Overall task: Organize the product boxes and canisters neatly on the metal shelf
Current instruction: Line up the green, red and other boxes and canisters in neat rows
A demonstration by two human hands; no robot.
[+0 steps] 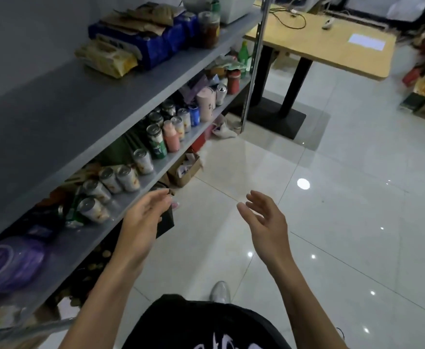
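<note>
Wooden table on black legs stands on glossy white tiled floor; looped cable, white sheet on top.

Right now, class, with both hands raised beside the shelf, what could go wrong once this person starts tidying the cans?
1. The cans stand packed near the front edge of the middle shelf; reaching behind them could knock one onto the tiled floor.
2. The left hand hangs close to that edge, so a quick swing might clip the nearest can.
3. The brown packets on the top shelf are piled loosely and may slide if nudged.
</note>
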